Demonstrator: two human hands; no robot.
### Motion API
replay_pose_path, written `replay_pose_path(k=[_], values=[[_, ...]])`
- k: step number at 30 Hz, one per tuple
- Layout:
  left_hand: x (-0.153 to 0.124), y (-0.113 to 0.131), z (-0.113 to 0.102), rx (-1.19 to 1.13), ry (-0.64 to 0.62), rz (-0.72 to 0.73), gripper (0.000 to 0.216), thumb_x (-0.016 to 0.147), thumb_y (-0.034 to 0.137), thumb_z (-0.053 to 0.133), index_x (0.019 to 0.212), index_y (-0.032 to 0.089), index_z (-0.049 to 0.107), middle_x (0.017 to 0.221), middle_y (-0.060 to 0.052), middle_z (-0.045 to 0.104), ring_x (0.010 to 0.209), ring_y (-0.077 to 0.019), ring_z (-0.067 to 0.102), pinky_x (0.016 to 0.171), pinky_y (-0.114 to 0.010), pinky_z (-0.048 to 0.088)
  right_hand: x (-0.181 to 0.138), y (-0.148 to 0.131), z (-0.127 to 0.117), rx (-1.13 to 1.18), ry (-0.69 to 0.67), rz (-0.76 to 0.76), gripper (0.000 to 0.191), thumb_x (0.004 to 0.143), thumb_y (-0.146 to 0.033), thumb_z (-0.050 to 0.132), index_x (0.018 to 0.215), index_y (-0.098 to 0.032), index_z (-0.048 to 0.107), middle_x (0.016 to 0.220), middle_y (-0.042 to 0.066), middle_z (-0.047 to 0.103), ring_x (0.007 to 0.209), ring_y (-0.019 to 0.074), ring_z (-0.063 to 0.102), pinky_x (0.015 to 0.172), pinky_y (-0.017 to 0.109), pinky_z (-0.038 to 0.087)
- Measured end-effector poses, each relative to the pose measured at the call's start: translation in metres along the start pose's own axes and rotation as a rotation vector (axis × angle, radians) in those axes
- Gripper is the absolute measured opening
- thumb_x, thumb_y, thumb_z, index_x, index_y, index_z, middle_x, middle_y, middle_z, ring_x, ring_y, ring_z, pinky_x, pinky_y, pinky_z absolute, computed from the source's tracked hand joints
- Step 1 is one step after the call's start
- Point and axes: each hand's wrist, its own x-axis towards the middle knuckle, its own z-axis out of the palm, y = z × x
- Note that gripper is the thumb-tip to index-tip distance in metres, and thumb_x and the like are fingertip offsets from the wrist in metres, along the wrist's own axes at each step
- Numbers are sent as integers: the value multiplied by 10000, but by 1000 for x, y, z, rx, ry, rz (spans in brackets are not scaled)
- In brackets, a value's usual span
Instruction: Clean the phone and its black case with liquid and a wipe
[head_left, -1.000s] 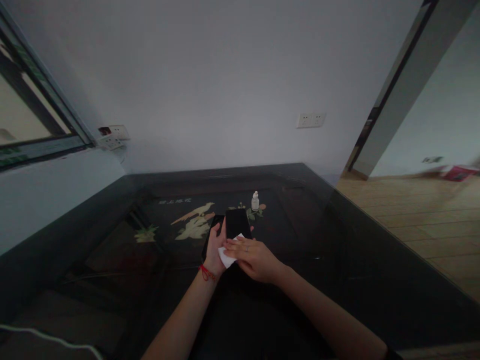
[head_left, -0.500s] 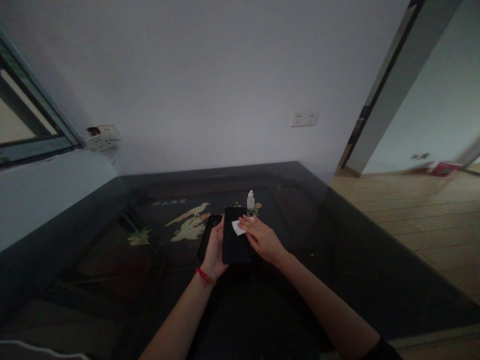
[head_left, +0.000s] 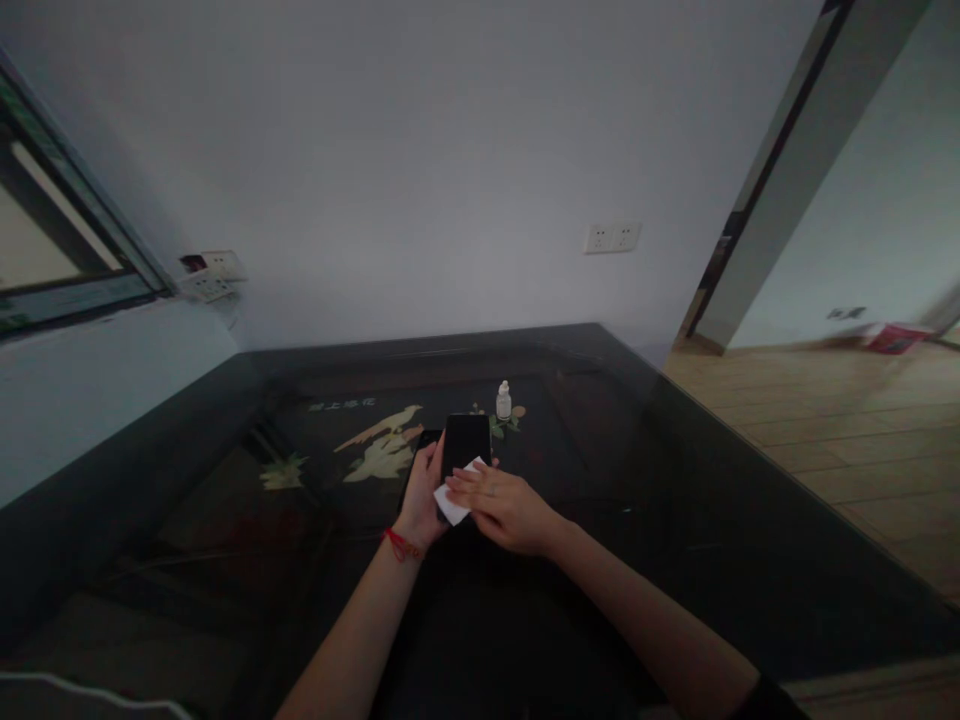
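On and above the dark table: one black phone, glossy face up, in the left hand, whose fingers close round both edges, seemingly for support that leaves the face bare. One white cloth, held against the phone's near part by the right hand, fingers together, probably to spread pressure. Long axis: away from the person, far end towards the wall. Adjacent: dark flat object, partly hidden. Beyond: white bottle, upright.
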Motion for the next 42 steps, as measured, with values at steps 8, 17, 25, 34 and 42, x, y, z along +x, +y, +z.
replay_pose_path(k=[8,17,25,34,42], values=[[2,9,-12,-11,-56,-8,462,846,354,368,1270,219,493,1117,-85,659,1008,-265,617,939,-418,424,-7,7,-5,-43,123,-107,450,812,-123,425,1247,-152,536,1270,92,576,1256,149,453,1061,363,368],[-5,9,-5,-15,-11,15,439,853,339,371,1227,159,516,1039,-100,674,874,-234,658,860,-407,476,-8,12,-7,3,197,-47,446,820,-114,428,1246,-174,541,1284,77,566,1264,161,445,1072,389,361],[-8,2,8,49,32,5,274,856,297,401,967,166,615,827,-45,680,793,-196,660,810,-349,506,-9,15,-7,1,191,60,415,842,-118,415,1227,-179,558,1273,81,574,1263,171,449,1090,437,323],[-11,-3,7,115,-177,-163,351,892,339,397,1186,217,544,969,-72,689,849,-230,673,799,-435,514,-11,36,-22,-72,300,258,374,869,-156,391,1185,-186,589,1254,82,589,1246,191,470,1098,466,291],[-16,-14,12,186,-160,-244,517,877,369,496,1375,330,360,1076,-92,669,915,-263,665,768,-462,533,-16,45,-34,149,716,808,386,903,-371,363,907,-125,660,734,55,656,669,187,591,613,281,453]])
